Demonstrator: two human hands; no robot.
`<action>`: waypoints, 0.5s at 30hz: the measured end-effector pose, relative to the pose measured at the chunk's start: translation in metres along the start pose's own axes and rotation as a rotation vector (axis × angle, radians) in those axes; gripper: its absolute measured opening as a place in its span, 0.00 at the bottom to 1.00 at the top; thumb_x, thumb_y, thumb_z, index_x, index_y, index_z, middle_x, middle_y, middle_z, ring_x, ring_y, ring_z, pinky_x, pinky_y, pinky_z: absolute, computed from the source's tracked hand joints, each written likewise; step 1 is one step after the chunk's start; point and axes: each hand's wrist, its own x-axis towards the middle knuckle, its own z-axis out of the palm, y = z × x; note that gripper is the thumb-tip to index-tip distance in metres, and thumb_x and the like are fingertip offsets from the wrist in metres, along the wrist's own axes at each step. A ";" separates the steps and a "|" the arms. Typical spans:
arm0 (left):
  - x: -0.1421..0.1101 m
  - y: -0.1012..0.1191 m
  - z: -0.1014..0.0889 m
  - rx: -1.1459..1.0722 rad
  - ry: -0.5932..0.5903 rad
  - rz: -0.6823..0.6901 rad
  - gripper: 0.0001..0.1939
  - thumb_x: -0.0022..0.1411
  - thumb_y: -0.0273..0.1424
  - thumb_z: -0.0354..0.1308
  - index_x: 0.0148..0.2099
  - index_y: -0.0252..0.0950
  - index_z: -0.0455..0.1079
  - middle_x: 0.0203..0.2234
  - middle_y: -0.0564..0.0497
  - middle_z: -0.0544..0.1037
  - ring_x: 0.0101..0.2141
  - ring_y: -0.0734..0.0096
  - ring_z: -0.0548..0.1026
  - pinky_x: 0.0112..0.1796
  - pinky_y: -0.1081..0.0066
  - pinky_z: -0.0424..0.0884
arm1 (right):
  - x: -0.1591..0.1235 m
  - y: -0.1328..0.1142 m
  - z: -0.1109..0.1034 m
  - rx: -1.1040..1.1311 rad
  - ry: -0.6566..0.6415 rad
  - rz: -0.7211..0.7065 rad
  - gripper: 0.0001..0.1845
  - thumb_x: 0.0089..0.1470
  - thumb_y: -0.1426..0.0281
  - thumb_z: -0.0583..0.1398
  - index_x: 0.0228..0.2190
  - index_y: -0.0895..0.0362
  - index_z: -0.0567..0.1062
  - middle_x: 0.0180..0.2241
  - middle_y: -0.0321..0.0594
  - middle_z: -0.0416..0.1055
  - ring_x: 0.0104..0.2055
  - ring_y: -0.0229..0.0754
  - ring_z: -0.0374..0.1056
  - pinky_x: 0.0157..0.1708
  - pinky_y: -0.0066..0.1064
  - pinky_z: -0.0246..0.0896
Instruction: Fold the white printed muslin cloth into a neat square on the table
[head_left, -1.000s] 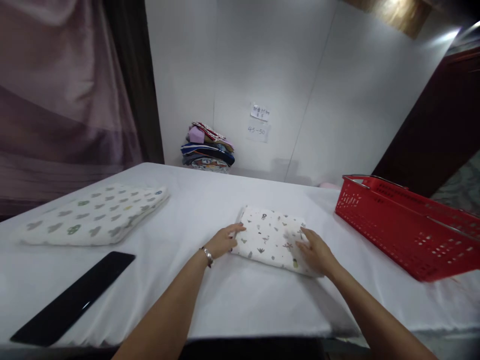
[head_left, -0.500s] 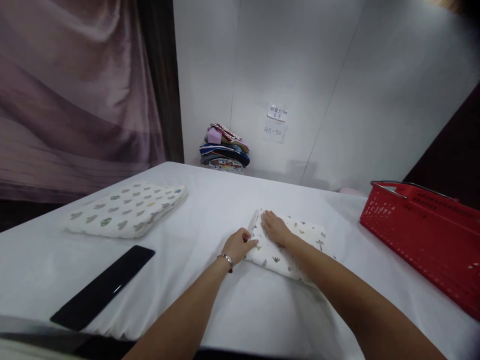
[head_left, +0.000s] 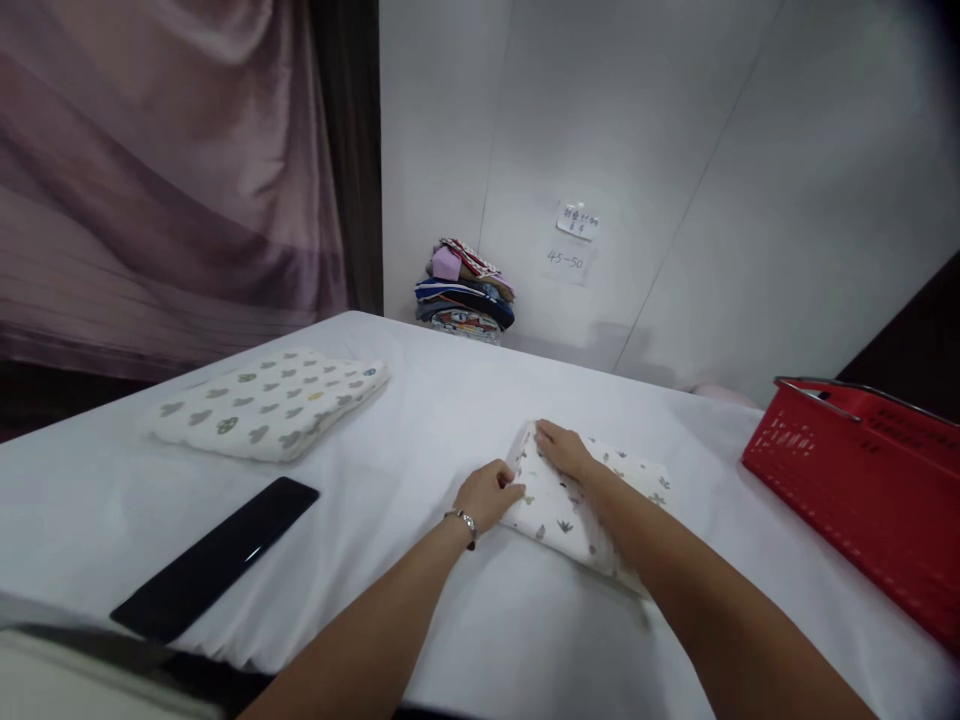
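Patterned cloth (head_left: 544, 510) lies folded left of the red basket (head_left: 862, 490); remaining folds indeterminate. My left fingers (head_left: 513, 493) half-curl at its edge, grip unclear; my right fingers (head_left: 548, 438) press flat.

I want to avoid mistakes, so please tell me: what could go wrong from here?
The right hand presses on the folded cloth while the left hand touches its edge; uneven pressure might wrinkle it. The right arm crosses low over the cloth and could drag it. The black board lies near the table's front edge and might be knocked off.
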 end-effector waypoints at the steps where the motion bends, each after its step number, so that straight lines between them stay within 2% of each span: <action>1: 0.000 0.000 0.000 0.005 0.002 0.001 0.09 0.49 0.39 0.56 0.30 0.38 0.65 0.22 0.58 0.71 0.25 0.75 0.67 0.25 0.76 0.58 | 0.004 0.001 -0.002 0.011 0.026 0.028 0.22 0.56 0.64 0.48 0.52 0.52 0.63 0.54 0.37 0.60 0.56 0.41 0.54 0.53 0.33 0.46; 5: 0.001 -0.002 0.000 0.007 -0.022 -0.016 0.09 0.49 0.38 0.56 0.30 0.38 0.65 0.22 0.57 0.71 0.24 0.76 0.67 0.25 0.76 0.58 | 0.018 0.003 -0.003 0.006 0.097 0.109 0.20 0.55 0.68 0.48 0.48 0.57 0.68 0.50 0.43 0.65 0.52 0.44 0.59 0.50 0.32 0.51; 9: 0.002 -0.003 0.000 0.014 -0.032 -0.016 0.09 0.49 0.38 0.56 0.30 0.38 0.66 0.23 0.57 0.71 0.24 0.76 0.67 0.25 0.77 0.59 | 0.025 0.000 0.001 0.018 0.107 0.109 0.14 0.52 0.69 0.52 0.39 0.55 0.74 0.43 0.41 0.71 0.47 0.43 0.64 0.46 0.29 0.54; 15: 0.002 -0.006 0.000 0.019 -0.033 -0.005 0.10 0.48 0.39 0.56 0.31 0.38 0.67 0.24 0.57 0.72 0.25 0.75 0.67 0.25 0.77 0.59 | 0.035 0.001 0.001 0.050 0.111 0.125 0.12 0.47 0.72 0.55 0.34 0.57 0.76 0.39 0.42 0.72 0.43 0.43 0.66 0.41 0.27 0.55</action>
